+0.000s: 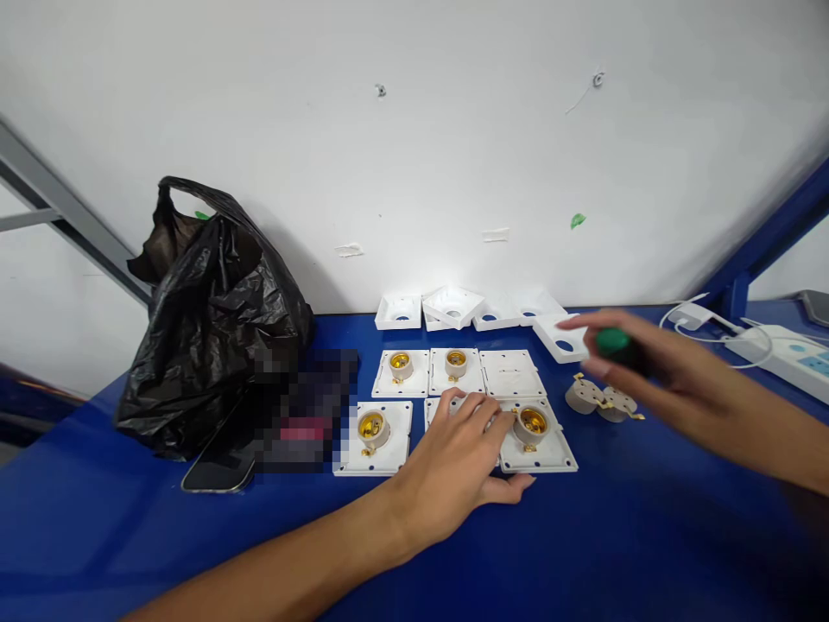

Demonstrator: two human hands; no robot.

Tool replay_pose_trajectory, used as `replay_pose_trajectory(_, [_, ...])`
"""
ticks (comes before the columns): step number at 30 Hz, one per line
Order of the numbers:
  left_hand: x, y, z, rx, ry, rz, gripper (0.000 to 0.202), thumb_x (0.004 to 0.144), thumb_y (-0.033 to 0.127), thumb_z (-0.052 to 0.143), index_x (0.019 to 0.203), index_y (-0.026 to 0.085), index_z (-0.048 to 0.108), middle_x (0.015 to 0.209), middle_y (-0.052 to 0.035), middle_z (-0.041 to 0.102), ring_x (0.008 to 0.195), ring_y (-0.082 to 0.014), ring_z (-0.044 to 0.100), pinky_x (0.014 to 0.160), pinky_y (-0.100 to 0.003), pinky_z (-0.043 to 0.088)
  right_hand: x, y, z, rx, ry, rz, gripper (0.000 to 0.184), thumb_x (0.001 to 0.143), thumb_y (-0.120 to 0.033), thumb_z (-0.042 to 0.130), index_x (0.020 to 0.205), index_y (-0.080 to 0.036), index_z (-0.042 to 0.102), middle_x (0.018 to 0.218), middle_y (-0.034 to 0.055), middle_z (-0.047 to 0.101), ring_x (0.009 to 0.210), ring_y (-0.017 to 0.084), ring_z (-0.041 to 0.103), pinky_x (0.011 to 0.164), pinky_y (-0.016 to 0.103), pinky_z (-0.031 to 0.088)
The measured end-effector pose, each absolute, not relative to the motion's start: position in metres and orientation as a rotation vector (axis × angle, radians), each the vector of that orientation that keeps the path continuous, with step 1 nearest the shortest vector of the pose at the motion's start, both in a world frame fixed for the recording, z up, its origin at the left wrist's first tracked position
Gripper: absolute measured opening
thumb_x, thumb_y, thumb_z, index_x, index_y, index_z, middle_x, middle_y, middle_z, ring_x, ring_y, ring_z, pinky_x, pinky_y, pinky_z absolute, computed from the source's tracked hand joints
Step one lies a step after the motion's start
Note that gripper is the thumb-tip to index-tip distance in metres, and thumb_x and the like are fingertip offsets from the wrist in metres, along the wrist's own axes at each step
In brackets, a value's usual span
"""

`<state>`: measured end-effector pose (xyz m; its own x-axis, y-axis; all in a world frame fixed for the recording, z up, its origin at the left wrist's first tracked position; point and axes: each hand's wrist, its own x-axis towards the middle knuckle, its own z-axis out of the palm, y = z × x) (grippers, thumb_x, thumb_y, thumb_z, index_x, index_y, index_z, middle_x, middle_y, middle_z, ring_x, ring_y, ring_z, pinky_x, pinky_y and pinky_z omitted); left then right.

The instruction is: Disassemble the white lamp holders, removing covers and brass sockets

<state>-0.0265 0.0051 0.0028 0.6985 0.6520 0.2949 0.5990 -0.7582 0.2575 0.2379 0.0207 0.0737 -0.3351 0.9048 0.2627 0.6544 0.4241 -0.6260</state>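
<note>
My left hand (463,441) rests palm down over the white square base plate (430,411) in the middle of the front row, fingers bent and apart, hiding most of it. Its thumb reaches past the front edge of the right-hand plate (555,453), which carries a round lamp holder (532,425) with a brass-coloured inside. In the air at the right, my right hand (648,358), smeared by motion, is closed around a screwdriver (612,342) with a green-and-black handle; its shaft is hidden. Below that hand, two loose lamp holders (584,395) lie on the blue table.
More base plates (511,373) stand in two rows, some with lamp holders. White square covers (453,304) with round holes line the wall. A black plastic bag (220,320) and a phone (220,458) sit left; a charger cable and power strip (787,350) lie right.
</note>
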Motion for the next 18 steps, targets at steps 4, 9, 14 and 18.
replay_pose_trajectory(4, [-0.026,0.006,0.002,2.769,1.018,0.600,0.042,0.094,0.050,0.074,0.116,0.015,0.066,0.113,-0.0096,0.072,0.114,-0.0293,0.064,0.114,-0.054,0.039,0.219,0.017,0.086,-0.963,-1.645,0.751,0.023,0.103,-0.048,0.057,0.113,-0.032,0.071,0.087,0.0031,0.062,0.079,0.019,0.061,0.063,0.031,0.052])
replay_pose_trajectory(9, [-0.025,0.005,0.003,2.757,1.016,0.608,0.036,0.093,0.049,0.075,0.107,0.017,0.068,0.100,-0.0056,0.072,0.104,-0.0267,0.065,0.115,-0.053,0.036,0.188,0.019,0.070,-0.810,-1.544,0.909,0.014,0.103,-0.043,0.058,0.110,-0.033,0.065,0.089,0.0033,0.065,0.080,0.021,0.063,0.068,0.035,0.056])
replay_pose_trajectory(14, [-0.026,0.004,0.005,2.756,1.024,0.617,0.033,0.096,0.048,0.071,0.108,0.018,0.067,0.099,-0.0047,0.072,0.102,-0.0259,0.064,0.112,-0.053,0.038,0.186,0.019,0.054,-0.808,-1.581,0.921,0.012,0.104,-0.041,0.057,0.110,-0.033,0.062,0.087,0.0022,0.065,0.076,0.020,0.063,0.066,0.036,0.055])
replay_pose_trajectory(18, [-0.026,0.005,0.005,2.782,1.003,0.602,0.035,0.097,0.048,0.071,0.111,0.017,0.065,0.100,-0.0051,0.072,0.103,-0.0266,0.064,0.111,-0.052,0.039,0.190,0.013,0.054,-0.828,-1.584,0.851,0.009,0.104,-0.038,0.059,0.110,-0.032,0.062,0.083,0.0015,0.067,0.073,0.020,0.064,0.062,0.035,0.055])
